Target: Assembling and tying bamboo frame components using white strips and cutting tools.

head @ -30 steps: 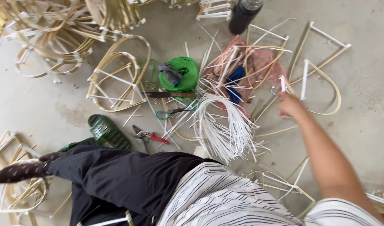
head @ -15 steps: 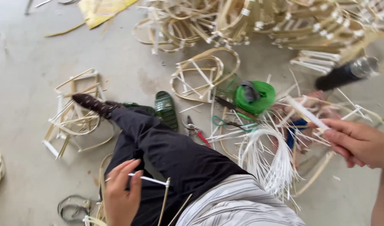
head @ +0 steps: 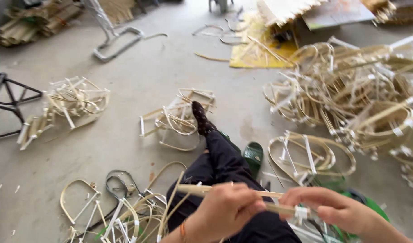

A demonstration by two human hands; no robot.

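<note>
together, left hand (head: 224, 209) and right hand (head: 328, 209) grip a pale cane strip (head: 193, 190), fingers closed round its white tape binding (head: 301, 213).

The stick (head: 242, 198) in the left hand (head: 224, 211) and right hand (head: 328, 209) looks like pale, smooth bamboo or cane, matt, with a white band of tape or plastic near the right hand's grip. The bent hoops (head: 310, 155) at 3 o'clock are the same pale cane, tied with white strips. The floor (head: 134, 103) is grey, rough concrete. The trousers (head: 224, 171) are dark, soft cloth. The slipper (head: 253, 155) is green, shiny plastic or rubber. The frame (head: 112, 33) at 11 o'clock is grey metal.
</note>
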